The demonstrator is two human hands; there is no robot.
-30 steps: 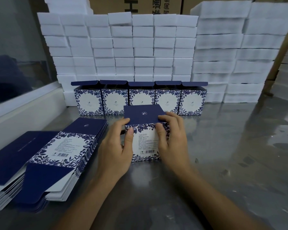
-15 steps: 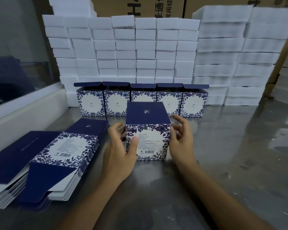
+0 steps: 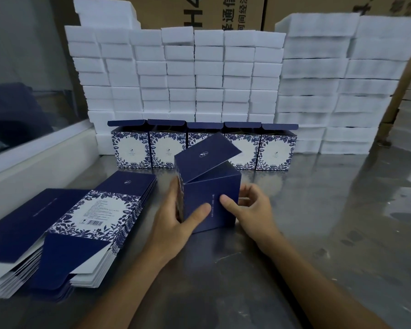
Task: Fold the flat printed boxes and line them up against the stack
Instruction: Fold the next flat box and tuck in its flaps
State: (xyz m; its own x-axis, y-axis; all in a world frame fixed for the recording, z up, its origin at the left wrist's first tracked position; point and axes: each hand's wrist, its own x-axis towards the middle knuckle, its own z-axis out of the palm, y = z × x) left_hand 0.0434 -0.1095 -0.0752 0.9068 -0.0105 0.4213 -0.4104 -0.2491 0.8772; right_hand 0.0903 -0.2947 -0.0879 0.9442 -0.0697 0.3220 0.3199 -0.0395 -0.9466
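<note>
One head-worn camera looks forward and down, close over the steel table, facing the white stack.

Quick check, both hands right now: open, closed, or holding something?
Left hand: holds the folded box, thumb on its dark front, fingers round its left side.
Right hand: holds the same box at its right edge, thumb on the front.

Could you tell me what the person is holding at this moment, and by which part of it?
The folded box, lid flap up: the left hand grips its left edge, and the right hand grips its right edge.
</note>
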